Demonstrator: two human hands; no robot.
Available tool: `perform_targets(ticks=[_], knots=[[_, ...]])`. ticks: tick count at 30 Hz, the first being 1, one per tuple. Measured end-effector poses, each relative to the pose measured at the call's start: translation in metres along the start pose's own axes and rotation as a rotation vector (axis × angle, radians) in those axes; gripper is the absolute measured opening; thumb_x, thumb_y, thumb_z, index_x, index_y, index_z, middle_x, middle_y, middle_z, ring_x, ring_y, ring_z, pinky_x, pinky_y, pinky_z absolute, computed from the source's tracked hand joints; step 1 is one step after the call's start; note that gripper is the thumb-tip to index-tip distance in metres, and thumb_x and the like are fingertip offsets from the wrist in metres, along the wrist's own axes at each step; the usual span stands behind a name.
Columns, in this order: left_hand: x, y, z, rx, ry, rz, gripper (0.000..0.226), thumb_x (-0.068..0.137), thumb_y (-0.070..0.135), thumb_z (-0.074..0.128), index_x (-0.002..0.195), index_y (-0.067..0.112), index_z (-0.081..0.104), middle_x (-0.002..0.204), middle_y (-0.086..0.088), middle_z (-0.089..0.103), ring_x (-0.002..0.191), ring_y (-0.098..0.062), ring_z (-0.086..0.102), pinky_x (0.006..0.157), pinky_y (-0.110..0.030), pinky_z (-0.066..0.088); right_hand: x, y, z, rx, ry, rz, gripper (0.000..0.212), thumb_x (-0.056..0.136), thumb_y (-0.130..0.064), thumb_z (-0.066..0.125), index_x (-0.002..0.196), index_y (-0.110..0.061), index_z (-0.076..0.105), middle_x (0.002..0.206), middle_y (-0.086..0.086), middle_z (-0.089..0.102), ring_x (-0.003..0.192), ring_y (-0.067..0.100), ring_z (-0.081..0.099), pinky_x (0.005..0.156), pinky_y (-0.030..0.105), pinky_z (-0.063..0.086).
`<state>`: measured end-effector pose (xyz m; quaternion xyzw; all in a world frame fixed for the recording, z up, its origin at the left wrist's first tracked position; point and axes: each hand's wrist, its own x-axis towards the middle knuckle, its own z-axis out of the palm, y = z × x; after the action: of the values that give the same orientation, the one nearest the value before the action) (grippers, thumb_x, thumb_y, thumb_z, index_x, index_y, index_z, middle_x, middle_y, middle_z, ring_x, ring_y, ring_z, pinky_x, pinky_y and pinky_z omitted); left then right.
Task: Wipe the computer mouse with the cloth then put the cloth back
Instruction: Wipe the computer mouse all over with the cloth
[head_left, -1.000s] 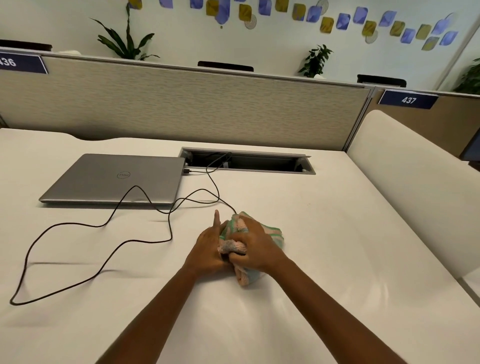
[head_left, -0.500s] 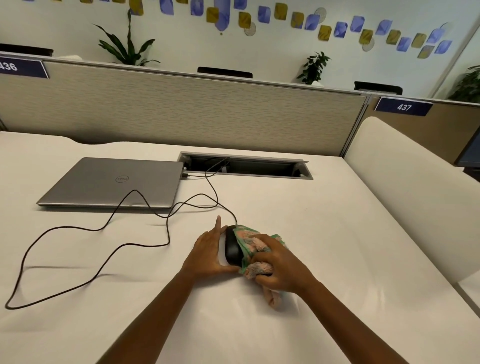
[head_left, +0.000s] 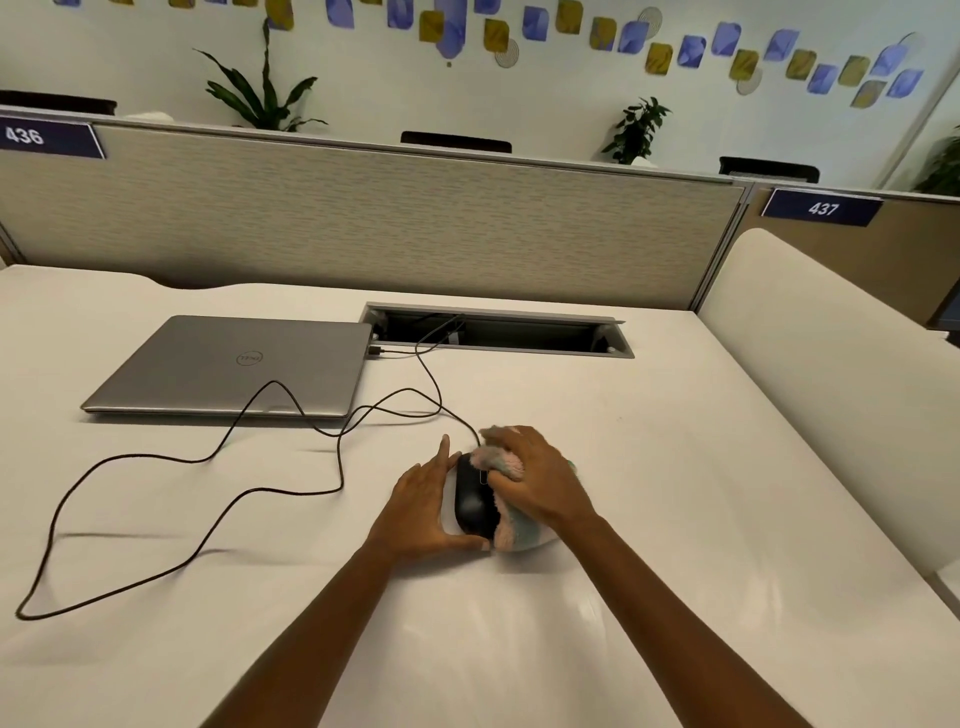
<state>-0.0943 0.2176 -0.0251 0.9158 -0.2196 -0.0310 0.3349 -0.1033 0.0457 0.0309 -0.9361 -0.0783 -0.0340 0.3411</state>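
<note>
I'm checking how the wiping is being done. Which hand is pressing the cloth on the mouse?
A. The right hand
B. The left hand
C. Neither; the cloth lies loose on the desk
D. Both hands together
A: the right hand is bunched over the cloth on the right side of the black mouse, while the bare left hand steadies the mouse's left side.

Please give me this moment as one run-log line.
step: wiping | left hand: steadies mouse | right hand: presses cloth on mouse | cloth return: not yet done
</note>
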Motion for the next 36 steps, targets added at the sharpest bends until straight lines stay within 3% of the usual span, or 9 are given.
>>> perform_targets(ticks=[3,6,14,19,23,26,30,32,36], knots=[[-0.002,0.000,0.001,-0.023,0.014,0.014,0.131,0.058,0.059,0.077,0.146,0.023,-0.012,0.154,0.013,0.022,0.138,-0.012,0.023,0.111,-0.024,0.013,0.003,0.002,0.004,0.054,-0.038,-0.030,0.072,0.076,-0.025,0.065,0.139,-0.029,0.032,0.139,0.001,0.050,0.120,0.020,0.051,0.101,0.024,0.036],[0.001,-0.002,-0.002,0.006,-0.024,-0.005,0.136,0.052,0.070,0.071,0.146,0.018,-0.012,0.155,0.010,0.021,0.139,-0.016,0.024,0.115,-0.030,0.015,0.016,0.013,0.004,0.018,-0.004,0.054,0.066,0.077,-0.022,0.068,0.135,-0.016,0.037,0.141,0.006,0.043,0.122,0.021,0.047,0.086,0.010,0.026],[0.003,-0.008,0.001,0.016,-0.047,-0.029,0.143,0.038,0.093,0.047,0.146,0.021,-0.013,0.155,0.008,0.022,0.141,-0.013,0.022,0.116,-0.030,0.010,0.040,0.009,0.003,0.099,0.099,0.199,0.050,0.083,-0.025,0.063,0.128,-0.012,0.048,0.132,0.014,0.052,0.118,0.029,0.050,0.099,0.034,0.038],[0.001,-0.007,0.003,-0.018,-0.011,-0.020,0.132,0.052,0.073,0.069,0.146,0.027,-0.012,0.155,0.011,0.020,0.139,-0.011,0.023,0.115,-0.029,0.014,0.005,0.006,0.001,0.058,-0.043,-0.030,0.042,0.076,-0.013,0.067,0.117,-0.012,0.058,0.120,0.009,0.061,0.110,0.023,0.056,0.090,0.020,0.038],[0.000,-0.006,0.003,-0.019,-0.012,-0.039,0.134,0.048,0.078,0.063,0.146,0.026,-0.011,0.155,0.012,0.021,0.141,-0.012,0.020,0.113,-0.024,0.009,-0.026,0.017,-0.015,-0.007,-0.128,-0.166,0.039,0.066,-0.014,0.068,0.105,-0.016,0.064,0.108,0.002,0.065,0.094,0.007,0.053,0.077,-0.003,0.030],[0.001,-0.007,0.003,-0.006,-0.029,-0.043,0.134,0.047,0.081,0.059,0.146,0.025,-0.013,0.155,0.010,0.020,0.142,-0.013,0.018,0.115,-0.027,0.007,-0.030,0.027,-0.034,-0.014,-0.174,-0.151,0.034,0.068,-0.011,0.071,0.101,-0.017,0.067,0.106,0.003,0.067,0.094,0.012,0.059,0.078,0.005,0.037],[0.001,-0.007,0.003,0.003,-0.030,-0.052,0.134,0.047,0.080,0.059,0.146,0.023,-0.011,0.155,0.009,0.021,0.143,-0.015,0.018,0.116,-0.029,0.007,-0.011,0.025,-0.051,0.103,0.042,-0.072,0.032,0.071,-0.003,0.072,0.102,-0.010,0.066,0.105,0.008,0.068,0.095,0.019,0.061,0.083,0.019,0.044],[0.000,-0.007,0.003,0.001,-0.028,-0.052,0.135,0.046,0.080,0.059,0.147,0.023,-0.011,0.155,0.010,0.021,0.143,-0.015,0.019,0.116,-0.029,0.009,0.000,0.016,-0.053,0.169,0.099,-0.097,0.032,0.072,-0.002,0.071,0.103,-0.007,0.064,0.107,0.011,0.066,0.093,0.017,0.058,0.081,0.014,0.045],[0.000,-0.002,0.000,-0.016,0.003,-0.016,0.131,0.047,0.078,0.063,0.148,0.024,-0.001,0.151,0.009,0.031,0.135,-0.016,0.032,0.115,-0.035,0.024,0.013,0.000,-0.038,0.088,-0.107,-0.230,0.039,0.074,-0.004,0.070,0.112,-0.008,0.061,0.115,0.012,0.062,0.101,0.019,0.056,0.087,0.021,0.045]])
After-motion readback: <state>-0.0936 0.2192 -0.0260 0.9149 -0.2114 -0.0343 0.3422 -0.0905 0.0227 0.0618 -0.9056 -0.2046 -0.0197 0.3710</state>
